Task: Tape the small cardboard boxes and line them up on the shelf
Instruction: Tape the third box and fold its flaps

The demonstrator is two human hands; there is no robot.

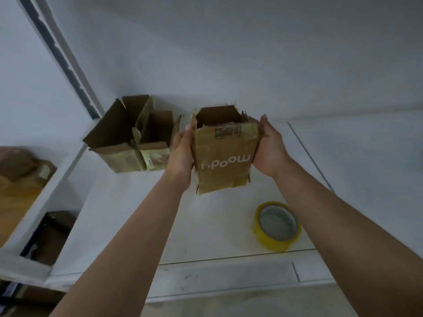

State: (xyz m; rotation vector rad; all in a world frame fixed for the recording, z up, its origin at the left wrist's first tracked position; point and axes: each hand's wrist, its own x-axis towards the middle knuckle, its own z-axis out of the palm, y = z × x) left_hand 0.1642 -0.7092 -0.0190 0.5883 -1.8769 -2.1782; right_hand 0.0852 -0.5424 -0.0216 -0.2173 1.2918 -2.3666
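Note:
A small brown cardboard box (223, 154) with white upside-down lettering and a barcode is held just above the white shelf (128, 209), its top open. My left hand (182, 154) presses its left side and my right hand (267, 147) its right side, fingers straight along the walls. To the left, two open cardboard boxes (128, 138) with shiny tape on their lower parts stand side by side against the back wall. A roll of yellow tape (278, 226) lies flat on the shelf near the front edge, under my right forearm.
The shelf's front edge (229, 257) runs below the tape roll. A dark slotted upright (59, 56) rises at the left. Lower left, another shelf level holds brown cardboard items (20, 179) and a dark object (52, 236). A thin seam (309, 156) crosses the shelf at right.

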